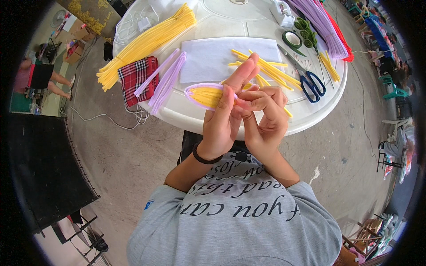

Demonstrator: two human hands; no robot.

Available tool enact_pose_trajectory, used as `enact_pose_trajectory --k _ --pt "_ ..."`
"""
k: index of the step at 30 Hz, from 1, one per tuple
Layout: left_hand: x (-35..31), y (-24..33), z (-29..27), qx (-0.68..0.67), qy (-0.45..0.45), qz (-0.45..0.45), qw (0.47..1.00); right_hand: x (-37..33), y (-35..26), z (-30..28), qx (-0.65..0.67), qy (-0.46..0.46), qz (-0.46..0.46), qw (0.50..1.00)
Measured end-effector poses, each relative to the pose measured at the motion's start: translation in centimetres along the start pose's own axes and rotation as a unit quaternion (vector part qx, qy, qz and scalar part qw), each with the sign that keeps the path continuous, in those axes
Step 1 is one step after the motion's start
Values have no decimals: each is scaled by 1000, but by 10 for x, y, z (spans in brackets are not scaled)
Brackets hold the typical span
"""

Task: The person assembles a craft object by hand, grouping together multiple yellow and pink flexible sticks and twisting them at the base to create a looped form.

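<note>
Above the near edge of the table, my left hand point(223, 117) grips a petal shape made of pipe cleaners point(205, 96), yellow inside with a lilac outline. Its rounded end sticks out to the left past my thumb. My right hand point(266, 117) pinches the other end, thumb against fingertips, close by my left fingers. The exact spot under the pinch is hidden. Behind my hands, loose yellow pipe cleaners point(270, 73) lie across a white sheet point(206, 55). Lilac pipe cleaners point(168, 84) rest on a red plaid cloth point(138, 80) to the left.
The round white table point(317, 108) carries a big yellow pipe cleaner bundle point(151, 42), dark-handled scissors point(312, 86), green tape point(292, 40), green coiled stems point(306, 33), a tape dispenser point(282, 13) and a lilac bundle point(321, 26). A white cable point(102, 119) trails over the floor.
</note>
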State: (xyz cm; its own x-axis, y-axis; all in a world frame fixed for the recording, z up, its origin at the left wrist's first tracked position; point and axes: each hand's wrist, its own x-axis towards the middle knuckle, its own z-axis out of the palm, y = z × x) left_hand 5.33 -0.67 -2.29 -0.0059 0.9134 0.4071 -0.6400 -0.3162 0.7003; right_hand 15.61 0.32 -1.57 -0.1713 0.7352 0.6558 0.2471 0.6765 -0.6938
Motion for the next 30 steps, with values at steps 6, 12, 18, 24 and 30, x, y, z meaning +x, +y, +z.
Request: enact_pose_trajectory --k 6,12,18,24,30 --pt "0 0 -1 16 13 -12 1000 -1 1 3 -46 26 -9 999" --pt "1 1 0 15 15 -4 1000 -1 1 5 -44 41 8 998" --pt "0 1 3 9 19 -7 1000 -1 -5 2 -90 48 -2 995" --pt "-2 0 4 15 7 -4 1000 -3 -3 -1 -143 52 -61 986" --pt "-3 0 4 -2 14 -22 1000 -5 0 2 -151 76 -66 983"
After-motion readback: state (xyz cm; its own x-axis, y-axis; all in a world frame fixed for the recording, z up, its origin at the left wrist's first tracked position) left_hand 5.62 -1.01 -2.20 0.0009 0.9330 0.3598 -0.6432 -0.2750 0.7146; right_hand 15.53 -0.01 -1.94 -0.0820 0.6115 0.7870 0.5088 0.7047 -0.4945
